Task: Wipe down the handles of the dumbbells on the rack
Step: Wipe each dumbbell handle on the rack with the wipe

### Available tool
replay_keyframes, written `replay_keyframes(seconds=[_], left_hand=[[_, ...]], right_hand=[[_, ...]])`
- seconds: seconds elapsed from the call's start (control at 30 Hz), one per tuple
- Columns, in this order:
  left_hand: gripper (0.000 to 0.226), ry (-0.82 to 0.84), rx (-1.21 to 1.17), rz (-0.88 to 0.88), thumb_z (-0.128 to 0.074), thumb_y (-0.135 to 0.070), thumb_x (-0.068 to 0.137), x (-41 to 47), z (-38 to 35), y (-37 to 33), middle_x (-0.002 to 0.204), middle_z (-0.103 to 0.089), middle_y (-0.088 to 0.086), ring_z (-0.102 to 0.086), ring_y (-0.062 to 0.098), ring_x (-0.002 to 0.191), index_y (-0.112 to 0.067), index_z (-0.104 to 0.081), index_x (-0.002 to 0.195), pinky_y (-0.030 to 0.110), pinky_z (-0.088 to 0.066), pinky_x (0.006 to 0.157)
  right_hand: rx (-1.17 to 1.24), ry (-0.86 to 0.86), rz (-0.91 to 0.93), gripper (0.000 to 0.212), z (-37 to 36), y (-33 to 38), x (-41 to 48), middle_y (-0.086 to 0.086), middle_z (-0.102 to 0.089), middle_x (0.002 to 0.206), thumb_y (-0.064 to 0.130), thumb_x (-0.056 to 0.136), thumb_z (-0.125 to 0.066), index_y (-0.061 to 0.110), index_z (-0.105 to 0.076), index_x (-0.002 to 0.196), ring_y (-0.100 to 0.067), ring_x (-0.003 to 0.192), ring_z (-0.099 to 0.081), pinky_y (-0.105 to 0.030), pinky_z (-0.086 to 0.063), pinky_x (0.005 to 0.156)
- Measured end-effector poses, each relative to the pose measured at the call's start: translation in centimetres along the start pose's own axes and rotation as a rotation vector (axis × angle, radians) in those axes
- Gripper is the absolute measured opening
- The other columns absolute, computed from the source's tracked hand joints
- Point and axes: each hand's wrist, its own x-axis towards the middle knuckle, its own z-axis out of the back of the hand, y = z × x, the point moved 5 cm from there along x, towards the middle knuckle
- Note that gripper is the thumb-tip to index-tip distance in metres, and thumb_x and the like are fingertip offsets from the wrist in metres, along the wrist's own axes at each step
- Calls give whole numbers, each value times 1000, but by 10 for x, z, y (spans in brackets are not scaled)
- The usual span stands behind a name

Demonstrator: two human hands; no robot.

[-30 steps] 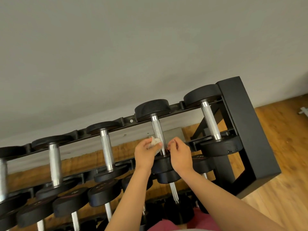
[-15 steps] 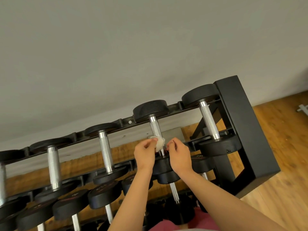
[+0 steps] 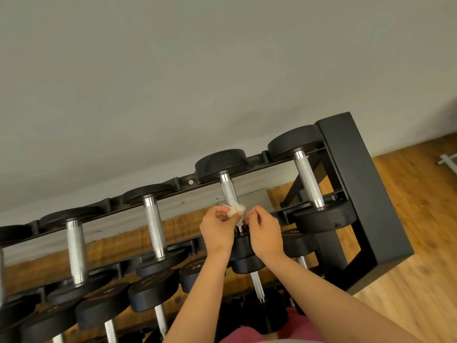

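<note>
A plain grey wall [image 3: 197,70] rises behind, warm wooden floor [image 3: 420,219] spreads beneath, and something white and metal [image 3: 448,163] lies at the right edge

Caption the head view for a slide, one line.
Wiping a dumbbell handle on the rack: left hand pinches the wipe against it, right hand curled close beside.

A black rack [image 3: 366,194] slants from 8 o'clock up to 2 o'clock. Its top tier holds black-headed dumbbells [image 3: 306,180] side by side, with knurled silver handles, and more dumbbells lie on the tier below, toward 7 o'clock. A crumpled white wipe [image 3: 233,211] sits against the near end of the second-from-right handle [image 3: 228,191], pinched by the left hand [image 3: 217,229].
</note>
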Motion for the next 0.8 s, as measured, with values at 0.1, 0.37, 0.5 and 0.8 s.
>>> replay_keyframes(seconds=[0.1, 0.37, 0.5, 0.8], left_hand=[[26, 7, 22, 1, -82, -21, 76, 2, 2, -1, 84, -61, -12, -56, -5, 74, -19, -62, 92, 9, -42, 64], [25, 29, 38, -20, -78, -23, 81, 9, 0, 6, 97, -71, -2, -65, 8, 88, -10, -72, 101, 24, -53, 82], [22, 45, 22, 4, -76, -21, 83, 10, 6, 11, 92, -66, -8, -61, 4, 86, -10, -71, 101, 18, -47, 80], [25, 104, -17, 32, -80, -24, 78, 18, 7, 12, 71, -67, 5, -63, 13, 73, -14, -63, 63, 25, -50, 74]], right_hand=[[2, 5, -7, 26, -1, 0, 0, -4, -59, 70, 17, 99, -45, 7, -58, 79, -17, 66, -58, -29, -48, 62], [-1, 2, -4, 26, 0, -1, 0, -4, -60, 70, 16, 99, -45, 7, -59, 79, -17, 66, -58, -28, -48, 61], [5, 3, -3, 26, -1, -1, 0, -5, -60, 71, 16, 98, -45, 7, -59, 78, -17, 67, -58, -25, -47, 62], [1, 5, -2, 25, -1, -1, 1, -3, -60, 72, 15, 98, -46, 8, -59, 79, -14, 68, -58, -21, -46, 63]])
